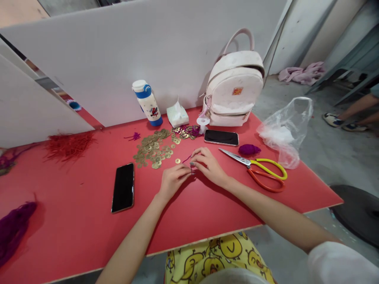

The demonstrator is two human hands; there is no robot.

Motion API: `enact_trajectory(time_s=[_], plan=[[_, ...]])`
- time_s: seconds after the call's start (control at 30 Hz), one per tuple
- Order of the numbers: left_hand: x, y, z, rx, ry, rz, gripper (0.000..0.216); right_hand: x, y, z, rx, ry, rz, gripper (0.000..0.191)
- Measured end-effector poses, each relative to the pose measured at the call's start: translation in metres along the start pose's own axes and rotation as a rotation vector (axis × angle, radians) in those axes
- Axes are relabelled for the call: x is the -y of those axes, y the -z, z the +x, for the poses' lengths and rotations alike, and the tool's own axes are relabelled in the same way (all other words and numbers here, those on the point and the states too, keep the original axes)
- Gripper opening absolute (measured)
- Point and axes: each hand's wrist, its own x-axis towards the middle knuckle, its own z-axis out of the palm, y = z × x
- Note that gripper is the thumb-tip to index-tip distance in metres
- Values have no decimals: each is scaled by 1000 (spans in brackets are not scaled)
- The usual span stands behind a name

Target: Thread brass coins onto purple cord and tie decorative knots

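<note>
Over the middle of the red table, my left hand [175, 178] and my right hand [208, 165] meet at the fingertips. Between them runs a short purple yarn strand [187, 159], pinched by both. Whether a coin is also between the fingers is hidden. Just beyond the left fingers lies one loose brass coin [178, 161], with a spread pile of holed brass coins [152, 148] behind it. More coins with cut purple strands [191, 131] lie farther back. To the right of my right hand rest large scissors [251, 163] with yellow and red handles, blades apart.
Phones lie left [123, 187] and right [221, 137]. A purple yarn ball [249, 149], plastic bag [284, 134], white backpack [235, 88], tissue pack [177, 115] and bottle [148, 103] stand around. Red shreds [68, 146] and a purple yarn bundle [14, 228] lie left.
</note>
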Motion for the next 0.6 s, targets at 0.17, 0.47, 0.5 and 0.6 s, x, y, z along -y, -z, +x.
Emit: enact_trajectory(time_s=[0.17,0.47,0.5,0.6], plan=[[-5,2,0,-113,47,-90,22,-1,-2,1,88,-15,13,20],[-7,2,4,-339,223,-191,16,1,-10,-3,266,64,25,22],[-6,2,5,-340,234,-214,16,0,-10,-2,270,56,23,21],[-5,2,5,-330,258,-269,13,-1,-9,-1,245,-5,10,11]])
